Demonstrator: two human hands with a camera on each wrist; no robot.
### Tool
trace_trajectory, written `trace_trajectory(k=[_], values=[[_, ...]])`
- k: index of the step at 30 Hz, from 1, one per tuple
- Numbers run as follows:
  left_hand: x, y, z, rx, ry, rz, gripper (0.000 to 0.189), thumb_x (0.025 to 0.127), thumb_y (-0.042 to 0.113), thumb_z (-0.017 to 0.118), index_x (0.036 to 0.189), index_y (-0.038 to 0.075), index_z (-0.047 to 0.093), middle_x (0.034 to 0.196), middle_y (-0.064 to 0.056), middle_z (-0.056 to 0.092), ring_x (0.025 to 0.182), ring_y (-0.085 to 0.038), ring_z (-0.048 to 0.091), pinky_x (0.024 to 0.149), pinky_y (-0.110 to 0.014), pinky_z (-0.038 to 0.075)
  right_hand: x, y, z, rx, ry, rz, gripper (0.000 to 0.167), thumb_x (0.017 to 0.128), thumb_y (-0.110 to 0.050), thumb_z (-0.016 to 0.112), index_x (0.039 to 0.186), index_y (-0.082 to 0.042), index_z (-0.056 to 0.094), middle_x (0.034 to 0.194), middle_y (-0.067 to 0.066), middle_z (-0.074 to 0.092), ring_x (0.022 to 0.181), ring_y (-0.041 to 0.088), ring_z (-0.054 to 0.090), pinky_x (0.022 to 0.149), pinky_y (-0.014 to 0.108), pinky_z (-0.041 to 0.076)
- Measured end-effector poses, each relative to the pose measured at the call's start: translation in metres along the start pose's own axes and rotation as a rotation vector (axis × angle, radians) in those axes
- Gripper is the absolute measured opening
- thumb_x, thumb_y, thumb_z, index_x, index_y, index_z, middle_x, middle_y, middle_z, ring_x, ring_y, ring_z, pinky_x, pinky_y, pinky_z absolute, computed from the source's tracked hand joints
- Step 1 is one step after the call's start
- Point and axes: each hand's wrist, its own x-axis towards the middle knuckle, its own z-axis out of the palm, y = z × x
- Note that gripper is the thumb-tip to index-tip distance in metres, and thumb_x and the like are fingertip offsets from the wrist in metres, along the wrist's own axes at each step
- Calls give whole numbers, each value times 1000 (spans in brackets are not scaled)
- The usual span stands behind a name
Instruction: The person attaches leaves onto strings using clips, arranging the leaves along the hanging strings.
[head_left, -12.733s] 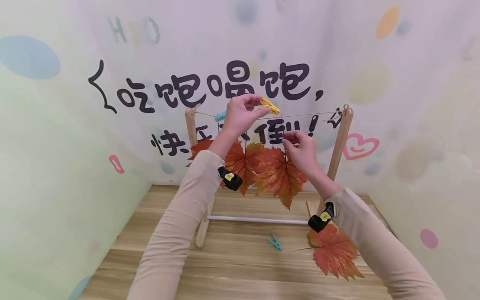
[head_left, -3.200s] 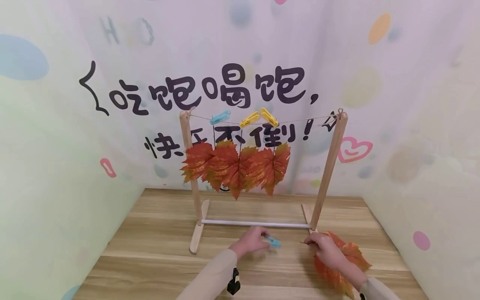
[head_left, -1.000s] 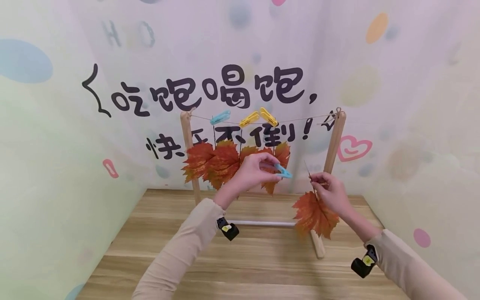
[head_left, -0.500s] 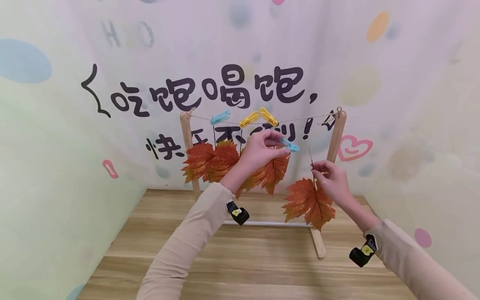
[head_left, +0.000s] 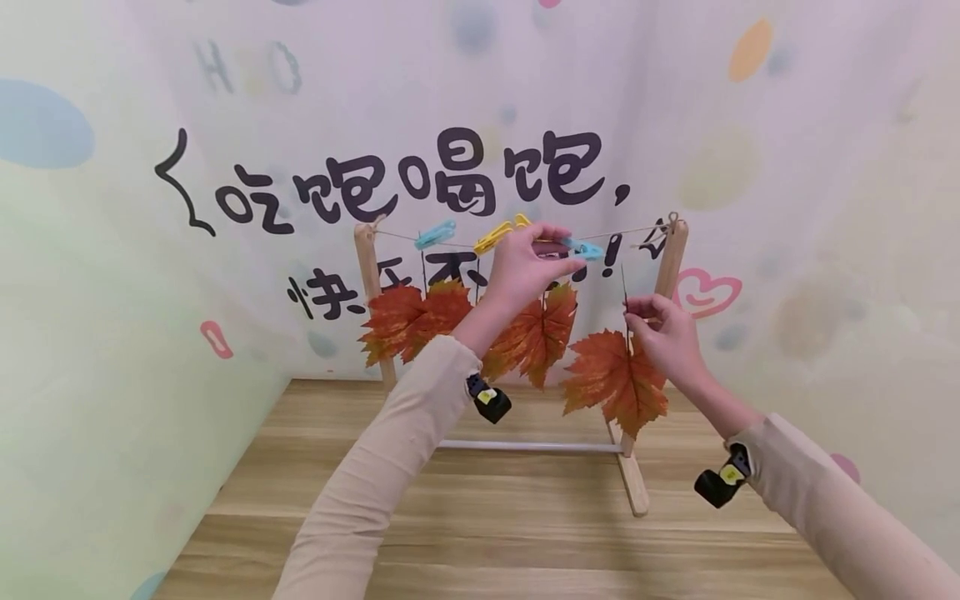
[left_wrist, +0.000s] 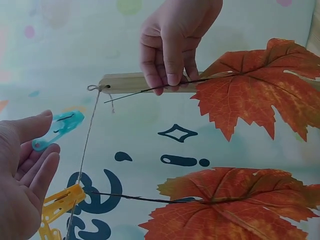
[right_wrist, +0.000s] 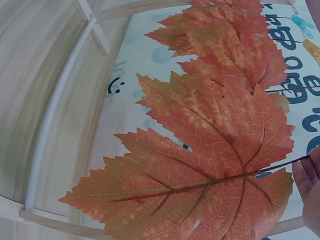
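Note:
My left hand pinches a blue clothespin close to the string, right of the clipped leaves. In the left wrist view that clothespin lies between thumb and fingers, its tip near the string. Lower and to the right, my right hand pinches the dark stem of an orange-red maple leaf, which hangs below the fingers with its stem end pointing up. The right wrist view shows this leaf large, with the fingertips at its stem. Another leaf hangs just left of it.
The string runs between two wooden posts, joined low down by a white rod. A blue clothespin and yellow clothespins hold leaves on it. The stand rests on a wooden table before a printed wall cloth.
Both hands have lifted the blue clothespin and the leaf from the table up toward the string. Over the last second both keep rising. Earlier, a yellow clothespin was put on the third leaf.

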Motion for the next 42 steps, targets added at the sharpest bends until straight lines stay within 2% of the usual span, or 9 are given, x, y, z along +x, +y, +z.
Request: trace_trajectory(k=[5, 11, 17, 23, 33, 42], values=[[9, 8, 2, 61, -22, 24, 32, 73, 13, 76, 102, 5, 64, 96, -3, 66, 85, -8, 63, 70, -14, 50, 7, -5, -1, -10, 16, 18, 21, 89, -8, 56, 105, 6, 59, 95, 20, 62, 79, 6, 54, 67, 8, 45], [17, 18, 3, 82, -28, 63, 31, 74, 13, 75, 102, 4, 65, 95, -4, 67, 81, -7, 63, 69, -13, 49, 16, -10, -1, 5, 49, -14, 22, 88, -7, 57, 105, 6, 61, 95, 21, 64, 79, 5, 55, 67, 8, 45], [25, 20, -1, 103, 4, 77, 32, 74, 11, 75, 103, 2, 65, 96, -6, 67, 81, -7, 63, 69, -13, 49, 23, -15, 2, 9, 69, -16, 21, 88, -5, 57, 105, 7, 60, 95, 22, 63, 77, -2, 54, 67, 7, 45], [33, 19, -4, 134, 24, 71, 34, 74, 14, 75, 105, 3, 65, 99, -5, 67, 85, -8, 63, 71, -13, 49, 32, -18, 7, 6, 82, 14, 21, 88, -6, 57, 104, 7, 60, 96, 21, 63, 77, 1, 54, 68, 7, 45], [41, 20, -5, 199, -18, 35, 35, 75, 17, 74, 106, 5, 65, 99, -3, 66, 85, -8, 61, 71, -12, 47, 43, -18, 11, 3, 103, 45, 21, 88, -5, 56, 105, 7, 60, 96, 20, 63, 77, 5, 52, 69, 9, 44], [46, 17, -1, 201, -74, 50, 31, 78, 14, 71, 106, 2, 64, 96, -6, 65, 84, -10, 61, 71, -13, 47, 44, -18, 15, 19, 89, 73, 21, 89, -7, 55, 105, 5, 60, 100, 21, 62, 80, 7, 54, 71, 11, 45]])
